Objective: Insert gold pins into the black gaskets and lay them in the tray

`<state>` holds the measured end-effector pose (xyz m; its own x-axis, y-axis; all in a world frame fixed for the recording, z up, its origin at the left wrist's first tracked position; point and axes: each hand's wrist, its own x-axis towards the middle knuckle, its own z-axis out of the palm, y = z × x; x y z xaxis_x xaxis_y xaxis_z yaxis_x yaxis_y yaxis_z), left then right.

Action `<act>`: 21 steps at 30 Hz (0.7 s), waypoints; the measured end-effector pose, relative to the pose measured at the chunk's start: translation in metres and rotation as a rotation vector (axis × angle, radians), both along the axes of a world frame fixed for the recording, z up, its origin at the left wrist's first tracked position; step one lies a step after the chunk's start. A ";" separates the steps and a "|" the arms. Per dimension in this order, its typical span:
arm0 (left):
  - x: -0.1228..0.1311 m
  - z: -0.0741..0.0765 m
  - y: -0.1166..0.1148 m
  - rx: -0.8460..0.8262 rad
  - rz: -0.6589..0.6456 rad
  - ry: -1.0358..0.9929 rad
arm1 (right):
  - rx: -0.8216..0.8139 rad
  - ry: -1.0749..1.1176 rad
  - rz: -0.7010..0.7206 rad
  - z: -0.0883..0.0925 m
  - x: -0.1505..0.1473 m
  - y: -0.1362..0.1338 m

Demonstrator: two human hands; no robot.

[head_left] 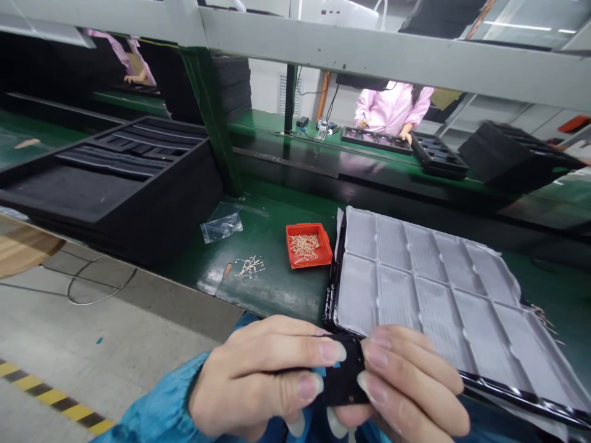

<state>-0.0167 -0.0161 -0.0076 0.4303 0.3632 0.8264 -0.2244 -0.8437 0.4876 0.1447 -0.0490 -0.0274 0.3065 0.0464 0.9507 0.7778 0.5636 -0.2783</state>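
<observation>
One long green worktop [272,289] carried everything, and the flat panel [429,289] lying on it, a dark frame covered by a white ribbed sheet, serves as the landmark. Well to the left of the panel stood a stack of black foam trays [115,178], the top one cut into long slots. Beyond the panel's far edge, across a second bench, a co-worker in a pink coat [392,104] bent over another dark tray.

At the panel's near left corner both of the person's hands met. The left hand [258,375] and the right hand [410,381] were closed narrowly around one small black piece [344,375], fingertips pinching it from either side, with blue sleeves below. The piece sat just in front of the panel's corner; whether it touched the frame could not be told.

Just left of the panel's far corner sat a small red box [308,245] of thin metal pins. Further left lay a crumpled clear bag [221,223], and nearer than it a loose scatter of pins [249,266].

The black piece looked light and stiff, probably moulded plastic, with a smooth face that could slip. Its thin edges seemed the safest place to grip, as the fingers did, since it looked small enough to drop or crack if squeezed flat.

No brand, label or writing could be read anywhere.
</observation>
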 end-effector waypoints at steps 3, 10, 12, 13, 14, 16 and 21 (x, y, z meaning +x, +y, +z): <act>0.002 -0.001 0.001 -0.025 0.014 -0.019 | 0.001 -0.101 -0.015 0.002 0.007 -0.001; 0.016 -0.005 -0.019 -0.042 0.242 0.041 | -0.172 -0.261 0.139 0.015 0.013 -0.004; 0.020 -0.010 -0.012 -0.072 0.352 0.077 | -0.313 -0.176 0.192 0.012 0.010 -0.001; 0.022 -0.012 0.002 -0.143 0.421 0.133 | -0.426 -0.139 0.201 0.008 0.011 0.001; 0.024 -0.014 0.024 -0.244 0.504 0.215 | -0.540 -0.113 0.186 0.002 0.012 0.003; 0.030 -0.019 0.092 -0.569 0.722 0.457 | -0.734 -0.060 0.103 -0.013 0.017 0.007; 0.063 -0.035 0.281 -0.739 0.883 0.627 | -0.815 -0.054 0.176 -0.053 0.030 0.012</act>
<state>0.0467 0.2652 -0.0430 0.0516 0.9969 0.0598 0.6958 -0.0789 0.7139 0.1746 -0.0374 -0.0806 0.1852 0.7688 0.6121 0.7211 0.3169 -0.6161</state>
